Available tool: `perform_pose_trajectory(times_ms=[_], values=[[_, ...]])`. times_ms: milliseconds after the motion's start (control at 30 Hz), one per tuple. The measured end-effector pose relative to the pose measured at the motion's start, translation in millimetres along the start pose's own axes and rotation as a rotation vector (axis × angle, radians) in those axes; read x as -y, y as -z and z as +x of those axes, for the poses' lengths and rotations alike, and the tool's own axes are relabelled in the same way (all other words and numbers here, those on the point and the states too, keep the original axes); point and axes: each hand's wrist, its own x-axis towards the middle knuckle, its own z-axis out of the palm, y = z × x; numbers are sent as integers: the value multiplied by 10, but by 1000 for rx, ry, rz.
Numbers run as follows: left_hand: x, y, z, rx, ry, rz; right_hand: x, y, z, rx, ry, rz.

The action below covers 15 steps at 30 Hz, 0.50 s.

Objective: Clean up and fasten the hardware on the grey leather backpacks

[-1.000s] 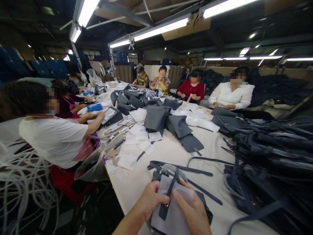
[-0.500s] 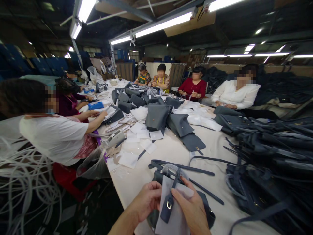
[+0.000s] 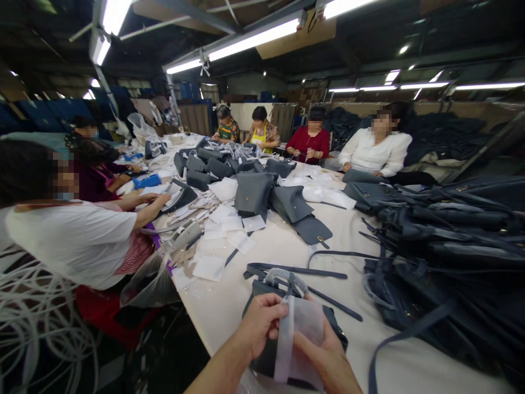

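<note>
My left hand (image 3: 258,325) and my right hand (image 3: 326,361) are both closed on a thin white sheet (image 3: 301,339) that I hold over a dark blue-grey bag (image 3: 266,293) at the near edge of the long table (image 3: 287,246). The left fingers pinch the sheet's folded left edge. My right thumb and fingers grip its lower right part. The sheet hides the bag's front and its small strap tab. Long bag straps (image 3: 295,271) lie just beyond my hands.
A big heap of dark bags (image 3: 447,246) fills the table's right side. More grey bags (image 3: 254,191) and white paper pieces (image 3: 223,241) lie mid-table. Several people sit along both sides; a person in white (image 3: 74,241) works at my left. White cords (image 3: 33,328) hang lower left.
The white sheet has been folded over the strap tab with the gold buckle, which no longer shows. My hands have shifted slightly. The view has turned a little to the right.
</note>
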Motion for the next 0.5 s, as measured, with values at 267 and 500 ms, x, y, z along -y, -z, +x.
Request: perform_pose_trajectory(times_ms=[267,500], values=[[66,-157,0,-68,-128,23,-55,-12,-176,-72,89,-29],[65,-376,-85,-114,-132,-188,-440,252,-296,-97,-59,224]])
